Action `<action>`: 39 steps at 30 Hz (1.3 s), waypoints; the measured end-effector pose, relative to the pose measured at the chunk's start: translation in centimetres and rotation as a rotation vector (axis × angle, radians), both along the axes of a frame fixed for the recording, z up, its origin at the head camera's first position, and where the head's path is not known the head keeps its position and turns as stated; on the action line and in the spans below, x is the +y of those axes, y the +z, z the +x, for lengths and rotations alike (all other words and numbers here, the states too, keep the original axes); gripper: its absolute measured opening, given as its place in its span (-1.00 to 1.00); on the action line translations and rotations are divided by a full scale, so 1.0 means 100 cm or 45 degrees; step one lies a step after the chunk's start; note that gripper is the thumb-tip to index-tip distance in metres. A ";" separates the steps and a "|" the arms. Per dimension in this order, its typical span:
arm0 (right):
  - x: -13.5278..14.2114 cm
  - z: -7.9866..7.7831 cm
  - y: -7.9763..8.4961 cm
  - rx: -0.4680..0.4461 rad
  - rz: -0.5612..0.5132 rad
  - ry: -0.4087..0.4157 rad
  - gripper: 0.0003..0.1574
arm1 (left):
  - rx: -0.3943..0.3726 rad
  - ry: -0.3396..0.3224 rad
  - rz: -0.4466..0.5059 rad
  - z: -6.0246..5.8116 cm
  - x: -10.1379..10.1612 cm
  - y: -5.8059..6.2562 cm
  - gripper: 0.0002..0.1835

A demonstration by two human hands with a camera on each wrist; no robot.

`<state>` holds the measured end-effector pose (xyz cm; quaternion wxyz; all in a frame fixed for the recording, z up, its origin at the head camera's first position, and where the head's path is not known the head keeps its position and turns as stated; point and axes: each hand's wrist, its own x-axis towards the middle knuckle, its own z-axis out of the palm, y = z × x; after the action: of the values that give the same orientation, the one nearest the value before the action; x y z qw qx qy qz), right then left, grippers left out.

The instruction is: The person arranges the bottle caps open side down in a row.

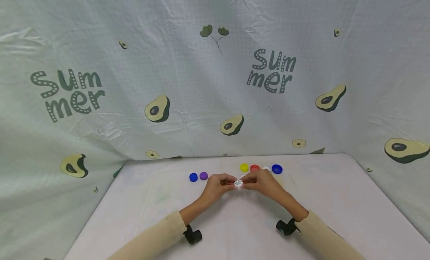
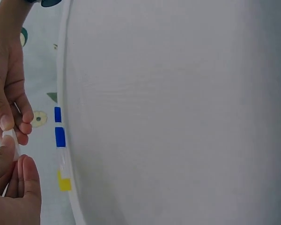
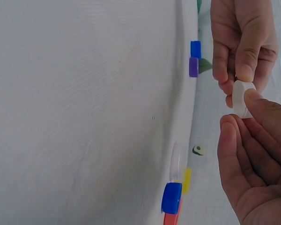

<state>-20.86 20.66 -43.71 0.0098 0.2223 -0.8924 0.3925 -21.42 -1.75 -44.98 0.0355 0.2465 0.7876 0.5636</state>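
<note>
Above the table, both hands pinch one small white bottle cap between them. Its round face carries dark print in the head view. My left hand grips the cap's left edge with thumb and fingertips. From the other side my right hand pinches its right edge. Seen edge-on in the right wrist view, the white cap has a thumb of each hand on it. In the left wrist view the cap is partly hidden by fingers.
Left of the hands sit a blue cap and a purple cap. Behind the right hand are a yellow cap, a red cap, partly hidden white caps and a larger blue cap. A printed curtain hangs behind the table.
</note>
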 end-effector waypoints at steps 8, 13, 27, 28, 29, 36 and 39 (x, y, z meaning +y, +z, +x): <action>0.007 0.010 0.006 0.007 -0.006 -0.021 -0.71 | 0.040 0.000 -0.050 0.003 0.005 0.003 -0.80; 0.010 0.012 0.005 0.105 -0.078 -0.008 -0.70 | 0.019 -0.004 -0.018 0.005 0.007 0.009 -0.80; 0.008 0.013 0.005 0.122 -0.393 0.022 -0.74 | -0.013 -0.072 0.173 0.005 0.013 0.014 -0.90; 0.008 0.013 0.005 0.103 -0.414 0.019 -0.75 | 0.005 -0.072 0.163 0.005 0.013 0.014 -0.90; 0.008 0.013 0.004 0.089 -0.431 0.019 -0.74 | 0.021 -0.071 0.149 0.005 0.013 0.013 -0.89; 0.010 0.012 0.004 -0.004 -0.461 -0.046 -0.59 | 0.128 -0.017 0.052 0.004 0.012 0.014 -0.71; 0.011 0.013 0.004 -0.039 -0.456 -0.070 -0.51 | 0.159 -0.014 0.050 0.004 0.013 0.016 -0.64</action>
<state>-19.59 21.75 -43.30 0.0463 0.1867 -0.8141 0.5479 -21.06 -0.42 -43.40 -0.0154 0.2860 0.7757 0.5623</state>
